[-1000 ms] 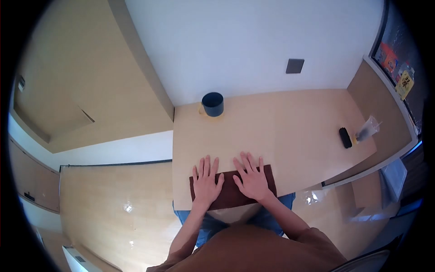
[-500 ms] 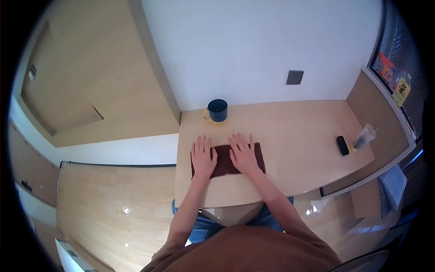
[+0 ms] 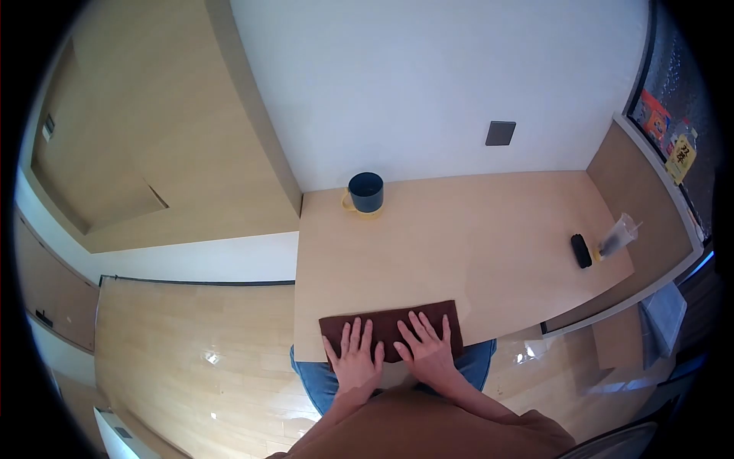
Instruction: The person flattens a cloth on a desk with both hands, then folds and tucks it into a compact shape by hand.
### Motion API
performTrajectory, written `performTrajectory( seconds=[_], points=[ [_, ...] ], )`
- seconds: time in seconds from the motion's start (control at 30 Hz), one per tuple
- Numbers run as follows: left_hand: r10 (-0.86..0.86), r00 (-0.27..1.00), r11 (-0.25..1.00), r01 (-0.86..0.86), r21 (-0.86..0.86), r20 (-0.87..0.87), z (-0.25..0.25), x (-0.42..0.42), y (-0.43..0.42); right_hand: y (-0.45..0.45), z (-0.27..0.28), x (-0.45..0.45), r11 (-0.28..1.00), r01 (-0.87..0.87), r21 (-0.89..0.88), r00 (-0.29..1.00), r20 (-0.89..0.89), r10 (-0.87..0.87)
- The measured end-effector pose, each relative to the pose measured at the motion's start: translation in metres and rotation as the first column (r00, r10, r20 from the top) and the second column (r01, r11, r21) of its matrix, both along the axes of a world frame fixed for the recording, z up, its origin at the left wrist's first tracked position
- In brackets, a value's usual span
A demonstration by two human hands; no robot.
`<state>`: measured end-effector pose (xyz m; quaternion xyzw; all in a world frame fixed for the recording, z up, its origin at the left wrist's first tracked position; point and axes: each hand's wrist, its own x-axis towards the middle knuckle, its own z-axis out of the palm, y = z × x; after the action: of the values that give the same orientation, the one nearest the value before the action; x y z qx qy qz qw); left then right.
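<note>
A dark brown cloth [image 3: 391, 325] lies flat along the near edge of the wooden table [image 3: 459, 237]. My left hand [image 3: 356, 359] rests on the cloth's left part with its fingers spread. On the right part lies my right hand [image 3: 426, 350], palm down, fingers apart. Both thumbs point inward, with a strip of cloth showing between them. Neither hand is closed around anything.
A dark blue mug [image 3: 366, 193] with a yellow handle and base stands at the table's back left. At the right are a black case [image 3: 581, 251] and a clear plastic cup [image 3: 618, 236] with a straw, beside a low partition [image 3: 642, 180].
Both hands and the cloth were farther in on the table half a second ago, after moving forward from nearer the edge. Now they are back at the near edge. The view has also shifted a little.
</note>
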<state>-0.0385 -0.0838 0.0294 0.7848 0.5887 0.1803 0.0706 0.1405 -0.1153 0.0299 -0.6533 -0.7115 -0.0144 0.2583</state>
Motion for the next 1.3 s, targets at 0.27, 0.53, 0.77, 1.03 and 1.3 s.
performTrajectory(
  seconds=[0.27,0.53,0.77,1.03,1.3],
  points=[
    [0.055,0.996,0.998,-0.053,0.040,-0.069,-0.005,-0.043,0.085,0.052,-0.004,0.053,0.996,0.037,-0.087,0.996,0.088,-0.030],
    [0.077,0.996,0.996,-0.074,-0.059,0.046,-0.004,-0.077,0.098,0.031,-0.007,0.123,0.973,0.219,-0.067,0.961,0.185,-0.204],
    [-0.125,0.985,0.992,0.120,0.046,0.123,0.013,-0.020,0.058,0.019,0.024,0.055,0.993,0.060,-0.097,0.998,-0.025,-0.062],
    [-0.099,0.981,0.994,0.106,-0.036,0.165,0.000,-0.033,0.040,0.012,0.000,0.040,0.998,0.047,-0.051,0.999,-0.003,-0.047],
    [0.011,0.999,0.992,-0.007,-0.127,0.030,0.012,-0.073,0.045,-0.009,0.012,0.103,0.961,0.257,-0.099,0.965,0.086,-0.249]
  ],
)
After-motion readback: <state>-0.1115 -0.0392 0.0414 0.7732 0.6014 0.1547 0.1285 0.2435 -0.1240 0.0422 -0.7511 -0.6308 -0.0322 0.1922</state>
